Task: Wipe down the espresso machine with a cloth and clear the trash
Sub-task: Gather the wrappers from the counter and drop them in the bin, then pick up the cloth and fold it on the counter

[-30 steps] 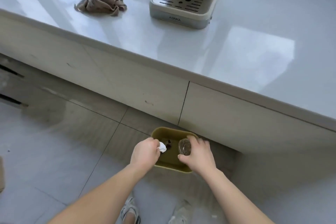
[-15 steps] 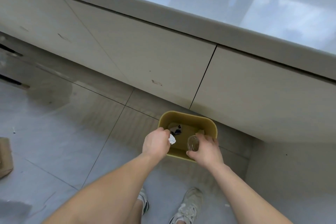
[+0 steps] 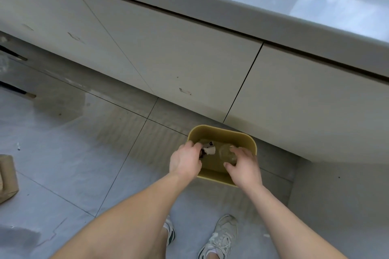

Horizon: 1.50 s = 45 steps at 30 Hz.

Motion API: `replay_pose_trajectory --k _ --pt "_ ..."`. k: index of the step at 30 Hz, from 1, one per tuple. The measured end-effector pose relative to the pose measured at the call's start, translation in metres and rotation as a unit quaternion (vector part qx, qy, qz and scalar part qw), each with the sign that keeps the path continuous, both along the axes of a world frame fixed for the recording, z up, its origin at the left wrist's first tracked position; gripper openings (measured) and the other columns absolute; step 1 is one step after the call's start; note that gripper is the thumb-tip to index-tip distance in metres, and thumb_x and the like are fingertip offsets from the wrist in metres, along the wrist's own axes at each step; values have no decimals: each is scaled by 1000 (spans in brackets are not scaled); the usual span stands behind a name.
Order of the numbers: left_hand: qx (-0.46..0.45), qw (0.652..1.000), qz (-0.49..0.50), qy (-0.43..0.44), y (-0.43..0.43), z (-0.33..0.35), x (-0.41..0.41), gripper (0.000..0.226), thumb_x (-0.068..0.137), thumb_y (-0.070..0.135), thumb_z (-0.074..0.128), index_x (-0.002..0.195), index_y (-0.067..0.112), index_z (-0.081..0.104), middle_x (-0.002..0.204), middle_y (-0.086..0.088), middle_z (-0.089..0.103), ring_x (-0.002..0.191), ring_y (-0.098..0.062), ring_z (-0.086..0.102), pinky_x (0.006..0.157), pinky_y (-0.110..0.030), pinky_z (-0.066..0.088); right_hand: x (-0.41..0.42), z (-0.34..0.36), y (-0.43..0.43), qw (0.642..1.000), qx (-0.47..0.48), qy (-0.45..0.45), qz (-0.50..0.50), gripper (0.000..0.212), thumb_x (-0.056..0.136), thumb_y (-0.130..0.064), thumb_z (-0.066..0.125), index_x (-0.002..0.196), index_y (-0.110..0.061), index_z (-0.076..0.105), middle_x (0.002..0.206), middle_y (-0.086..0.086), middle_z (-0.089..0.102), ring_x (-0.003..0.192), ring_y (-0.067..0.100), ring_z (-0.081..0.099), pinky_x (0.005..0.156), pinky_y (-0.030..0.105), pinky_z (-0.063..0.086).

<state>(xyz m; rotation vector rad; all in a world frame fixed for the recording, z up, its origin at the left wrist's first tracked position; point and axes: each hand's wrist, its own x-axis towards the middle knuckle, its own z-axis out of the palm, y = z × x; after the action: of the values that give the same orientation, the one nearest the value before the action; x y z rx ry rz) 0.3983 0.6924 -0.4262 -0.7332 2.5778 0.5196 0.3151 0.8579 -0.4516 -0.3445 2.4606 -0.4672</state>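
A yellow trash bin (image 3: 242, 136) stands on the floor against the cabinet base. Both of my hands hover over its opening. My left hand (image 3: 185, 161) is at the bin's left rim, fingers curled toward a small white paper wad (image 3: 211, 150) just off its fingertips; whether it still pinches the wad is unclear. My right hand (image 3: 245, 166) grips a small clear cup (image 3: 227, 153) over the bin's right half. Another scrap with dark print (image 3: 209, 143) lies inside the bin. The espresso machine and cloth are out of view.
Pale cabinet doors (image 3: 189, 59) rise just behind the bin under the grey countertop edge (image 3: 273, 17). My two sneakers (image 3: 221, 235) stand on the grey tiled floor below my arms. A brown cardboard piece (image 3: 7, 176) lies at the far left.
My head has tilted further down, so the machine and cloth left the view. Both hands moved lower into the bin's opening, and the paper wad now sits farther from my left fingers.
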Motion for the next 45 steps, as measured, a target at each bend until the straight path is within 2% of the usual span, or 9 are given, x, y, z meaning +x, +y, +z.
replay_pose_trajectory --k 17,21,26,32,36,45 --pt "-49 998 -47 18 -12 53 13 44 94 28 58 136 23 47 121 -5 56 103 -24 58 80 -37 52 1 47 5 998 14 48 46 53 88 -44 65 137 -33 49 137 -3 56 125 27 49 97 42 52" --pt "-57 996 -54 33 -14 98 28 44 94 30 54 136 24 46 118 -4 56 102 -24 57 79 -38 49 8 90 13 995 13 75 60 54 89 -43 64 139 -32 49 138 -3 55 126 25 48 98 41 51" --pt "-73 994 -61 47 -12 163 47 38 94 29 49 132 26 46 119 -3 55 104 -23 55 84 -38 46 21 164 10 989 17 85 118 56 92 -44 61 144 -34 43 145 -5 49 136 22 41 108 40 45" --pt "-93 992 -51 74 -5 231 65 43 94 31 50 136 25 43 125 -3 54 111 -23 53 90 -38 45 34 241 11 980 7 125 156 53 91 -46 60 141 -38 45 141 -8 50 132 18 41 104 35 46" --pt "-104 989 -11 101 -17 280 79 48 93 36 50 139 25 42 130 -1 52 116 -21 52 94 -38 46 44 285 11 973 -8 149 174 52 90 -47 59 139 -40 45 139 -8 50 129 17 40 103 35 46" --pt "-169 969 46 175 -54 363 103 55 90 46 51 141 27 42 135 0 52 120 -19 52 93 -36 48 48 372 -20 962 -69 192 184 52 90 -46 59 139 -42 43 143 -8 48 135 19 37 109 37 43"
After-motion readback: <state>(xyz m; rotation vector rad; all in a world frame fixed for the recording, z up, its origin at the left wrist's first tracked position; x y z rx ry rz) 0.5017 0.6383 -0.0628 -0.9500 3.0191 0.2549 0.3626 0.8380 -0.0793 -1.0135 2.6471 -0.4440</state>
